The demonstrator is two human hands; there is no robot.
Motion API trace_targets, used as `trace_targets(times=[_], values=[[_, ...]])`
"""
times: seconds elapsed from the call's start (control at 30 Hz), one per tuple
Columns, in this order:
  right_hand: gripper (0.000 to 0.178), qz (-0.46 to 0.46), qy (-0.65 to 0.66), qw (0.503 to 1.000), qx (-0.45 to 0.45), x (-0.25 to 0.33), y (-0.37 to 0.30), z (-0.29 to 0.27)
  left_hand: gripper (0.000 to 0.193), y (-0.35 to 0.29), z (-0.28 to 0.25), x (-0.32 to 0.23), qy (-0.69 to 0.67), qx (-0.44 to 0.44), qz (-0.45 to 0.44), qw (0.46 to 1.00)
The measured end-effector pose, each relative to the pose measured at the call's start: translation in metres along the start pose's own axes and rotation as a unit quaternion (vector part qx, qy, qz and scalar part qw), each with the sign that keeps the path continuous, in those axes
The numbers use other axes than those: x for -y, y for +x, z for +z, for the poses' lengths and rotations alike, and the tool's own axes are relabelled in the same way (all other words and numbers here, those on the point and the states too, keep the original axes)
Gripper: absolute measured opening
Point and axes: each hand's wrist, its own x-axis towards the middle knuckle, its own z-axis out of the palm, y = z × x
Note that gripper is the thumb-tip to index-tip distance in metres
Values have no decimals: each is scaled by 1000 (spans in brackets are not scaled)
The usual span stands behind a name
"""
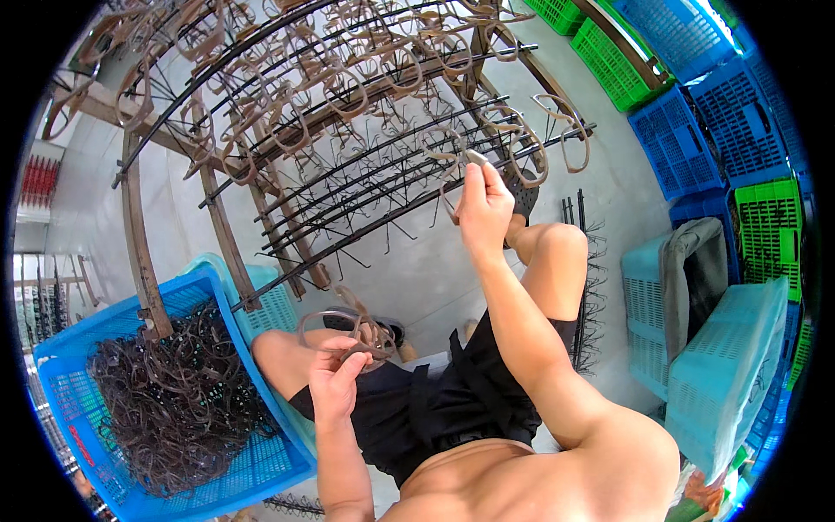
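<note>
My right hand (487,204) is raised at the near right end of a rack, pinching a thin brown looped frame (449,198) that looks like an eyeglass frame. It is beside a black hooked rod (409,209); whether the frame touches a hook I cannot tell. Lower down, in front of my left knee, my left hand (335,383) is closed on several similar brown looped frames (329,315), bunched together. More brown frames (348,96) hang in rows from the upper rods of the rack. Dark brown looped pieces (174,400) lie tangled in the blue basket (65,370) at my left.
The rack's brown posts (139,226) stand close to the blue basket. A teal basket (274,304) sits behind it. Blue crates (739,113) and green crates (770,230) are stacked at right, with teal crates (722,374) nearer me. Spiky rods (587,287) lie beside my right leg.
</note>
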Motion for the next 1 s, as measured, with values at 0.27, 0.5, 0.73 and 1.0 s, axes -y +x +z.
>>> trace_targets(times=[0.27, 0.5, 0.73, 1.0], values=[[18, -70, -154, 984, 51, 7, 4, -8, 14, -4, 12, -12, -95, -14, 37, 995], [20, -125, -185, 974, 42, 6, 9, -9, 19, -3, 34, -24, -233, 21, 38, 972], [21, 10, -115, 991, 65, 26, 6, -9, 23, -7, 38, -31, -306, 126, 76, 941], [38, -46, -160, 964, 209, 33, -109, -20, 30, -5, 47, -20, -367, 156, 103, 911]])
